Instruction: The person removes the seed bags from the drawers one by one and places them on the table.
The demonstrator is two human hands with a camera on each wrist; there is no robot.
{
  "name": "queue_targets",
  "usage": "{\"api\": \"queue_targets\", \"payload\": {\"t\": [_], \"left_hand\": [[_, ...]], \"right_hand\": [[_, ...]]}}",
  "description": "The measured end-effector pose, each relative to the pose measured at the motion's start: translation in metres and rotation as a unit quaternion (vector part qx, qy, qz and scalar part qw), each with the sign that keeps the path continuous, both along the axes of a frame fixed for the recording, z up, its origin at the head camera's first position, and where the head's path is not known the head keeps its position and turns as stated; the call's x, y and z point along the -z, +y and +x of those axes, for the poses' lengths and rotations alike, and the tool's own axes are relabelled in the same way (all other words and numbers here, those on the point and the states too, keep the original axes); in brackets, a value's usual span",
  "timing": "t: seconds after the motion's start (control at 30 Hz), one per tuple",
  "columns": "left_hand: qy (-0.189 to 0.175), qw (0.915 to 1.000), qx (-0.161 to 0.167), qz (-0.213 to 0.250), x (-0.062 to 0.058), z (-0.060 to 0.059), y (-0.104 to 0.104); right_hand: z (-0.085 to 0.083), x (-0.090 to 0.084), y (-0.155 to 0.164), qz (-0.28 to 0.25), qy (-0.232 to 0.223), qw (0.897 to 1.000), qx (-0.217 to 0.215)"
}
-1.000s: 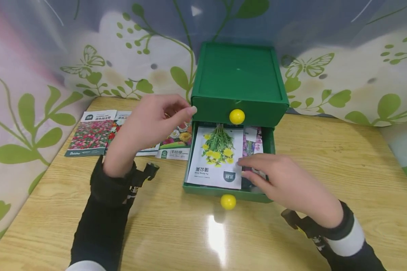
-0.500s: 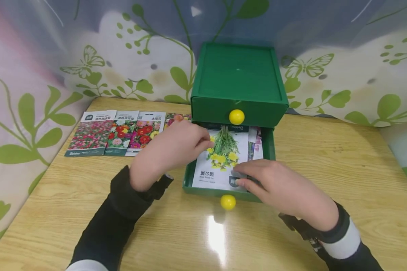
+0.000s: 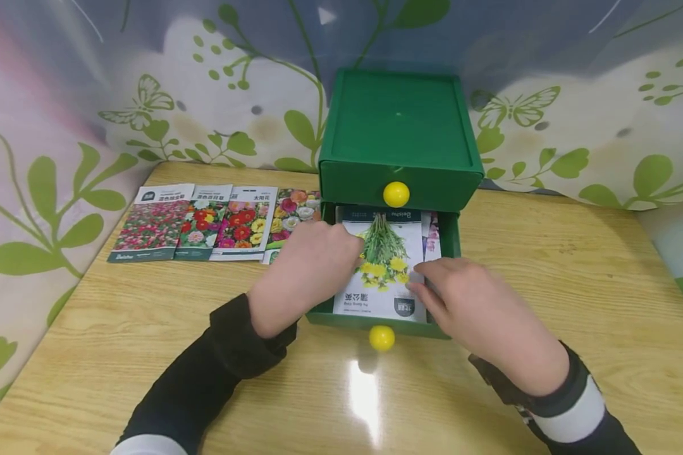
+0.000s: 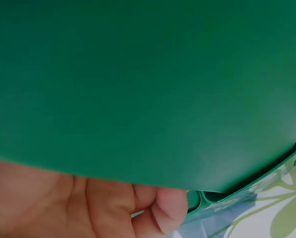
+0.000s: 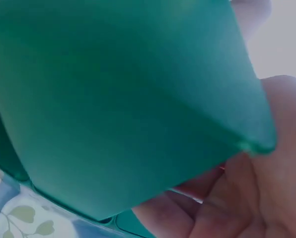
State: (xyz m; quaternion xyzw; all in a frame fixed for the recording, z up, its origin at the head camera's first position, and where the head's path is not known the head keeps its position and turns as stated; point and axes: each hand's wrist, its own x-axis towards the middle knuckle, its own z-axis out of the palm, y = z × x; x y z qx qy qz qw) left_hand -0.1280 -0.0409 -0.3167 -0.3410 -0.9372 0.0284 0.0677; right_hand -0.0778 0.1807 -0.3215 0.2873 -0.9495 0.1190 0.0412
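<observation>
A green two-drawer box (image 3: 398, 120) stands at the back of the wooden table (image 3: 546, 284); its lower drawer (image 3: 451, 235) is pulled out. On top of other packets in that drawer lies a white seed packet with yellow flowers (image 3: 384, 268). My left hand (image 3: 332, 253) grips the packet's left edge with curled fingers. At the packet's lower right edge, my right hand (image 3: 432, 284) pinches it. Both wrist views are almost filled by the green drawer wall (image 4: 148, 89) (image 5: 113, 99), with curled fingers (image 4: 168, 213) (image 5: 187, 208) below it.
Several flower seed packets (image 3: 205, 221) lie in a row on the table left of the box. Each drawer front has a yellow knob, upper (image 3: 396, 194) and lower (image 3: 381, 338). A leaf-patterned cloth (image 3: 62, 126) backs the table.
My left hand came down from beside the upper drawer to the packet's left edge. The yellow-flower packet shifted right in the drawer, and the row of packets on the table is uncovered.
</observation>
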Motion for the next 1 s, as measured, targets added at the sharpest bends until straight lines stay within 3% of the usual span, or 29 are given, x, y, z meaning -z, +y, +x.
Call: {"api": "queue_targets", "payload": {"t": [0.13,0.37,0.6,0.8,1.0], "left_hand": [[-0.002,1.0000,0.000,0.004,0.001,-0.002,-0.001],[-0.042,0.9990,0.008,0.013,0.000,-0.009,-0.002],[-0.085,0.9961,0.000,0.023,-0.003,-0.012,-0.005],[-0.153,0.9854,0.007,0.073,-0.012,-0.015,-0.012],[-0.165,0.9783,0.043,0.118,-0.015,-0.016,-0.021]], "right_hand": [[0.000,-0.001,-0.002,0.018,0.018,0.999,0.028],[-0.001,0.001,-0.005,0.036,0.023,0.999,0.030],[-0.005,0.005,-0.004,0.004,0.052,0.999,0.010],[-0.007,0.003,-0.003,-0.035,0.026,0.998,0.050],[-0.010,0.000,-0.001,-0.073,0.004,0.993,0.095]]}}
